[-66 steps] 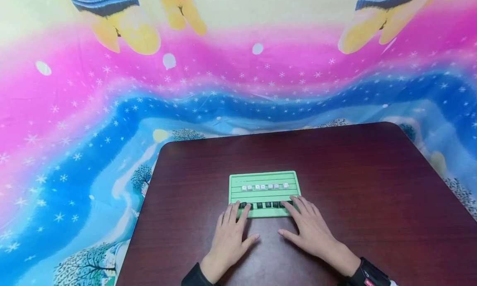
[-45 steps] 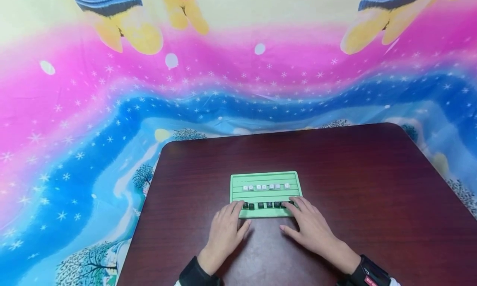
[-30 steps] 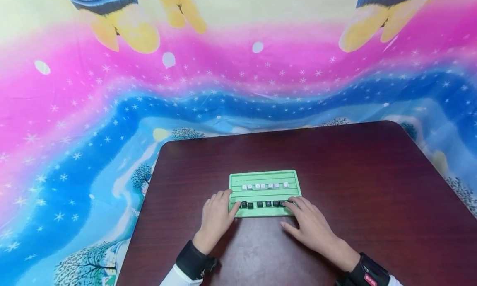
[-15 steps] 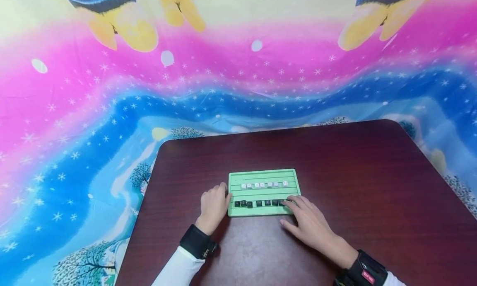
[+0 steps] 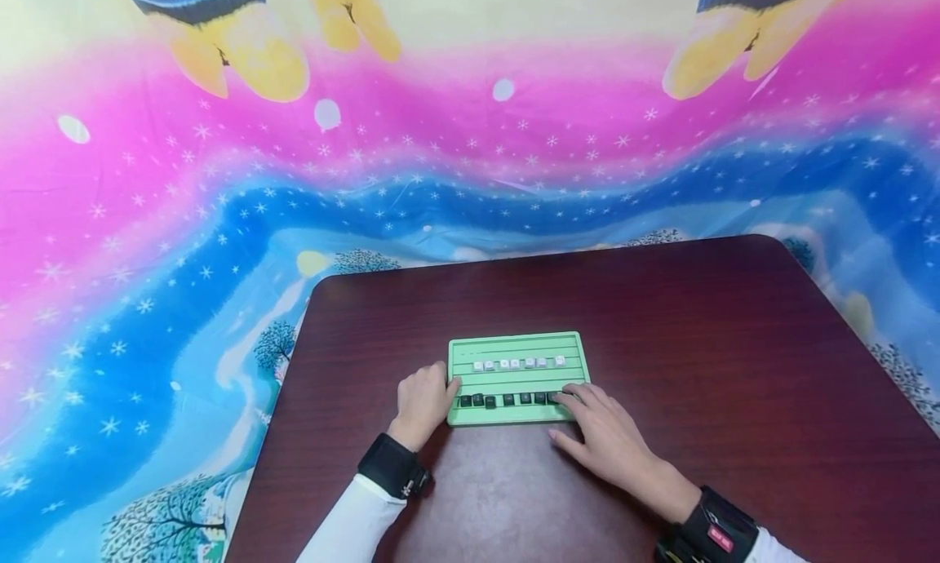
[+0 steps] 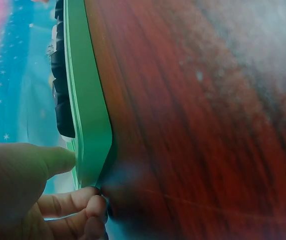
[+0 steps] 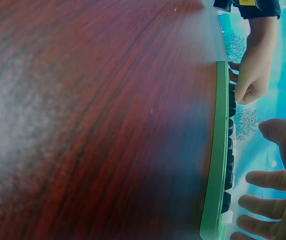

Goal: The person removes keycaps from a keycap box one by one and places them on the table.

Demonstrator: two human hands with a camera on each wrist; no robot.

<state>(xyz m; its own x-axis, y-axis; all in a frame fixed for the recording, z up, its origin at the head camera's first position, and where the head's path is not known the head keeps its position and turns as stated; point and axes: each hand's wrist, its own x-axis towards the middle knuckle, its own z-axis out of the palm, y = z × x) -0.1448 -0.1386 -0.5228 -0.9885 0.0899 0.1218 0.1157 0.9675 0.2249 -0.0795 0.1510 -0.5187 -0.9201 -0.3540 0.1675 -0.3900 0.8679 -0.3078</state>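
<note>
A green ridged tray (image 5: 516,381) lies on the dark wooden table (image 5: 661,343). It carries a far row of white keycaps (image 5: 517,363) and a near row of black keycaps (image 5: 507,399). My left hand (image 5: 424,398) grips the tray's left edge. In the left wrist view the thumb (image 6: 52,160) presses the tray's rim (image 6: 90,130) and curled fingers (image 6: 77,205) sit at its corner. My right hand (image 5: 598,428) lies flat, straight fingers touching the right end of the black row. The right wrist view shows the tray edge (image 7: 215,150) and those fingers (image 7: 263,205).
A bright pink, blue and yellow printed cloth (image 5: 184,220) hangs behind and beside the table. The table's left edge (image 5: 282,400) lies a short way left of my left hand. Bare wood (image 5: 734,383) stretches right of the tray.
My left hand slid from the black row's left end to the tray's left edge and curled round it. The right hand stayed at the right end of the row.
</note>
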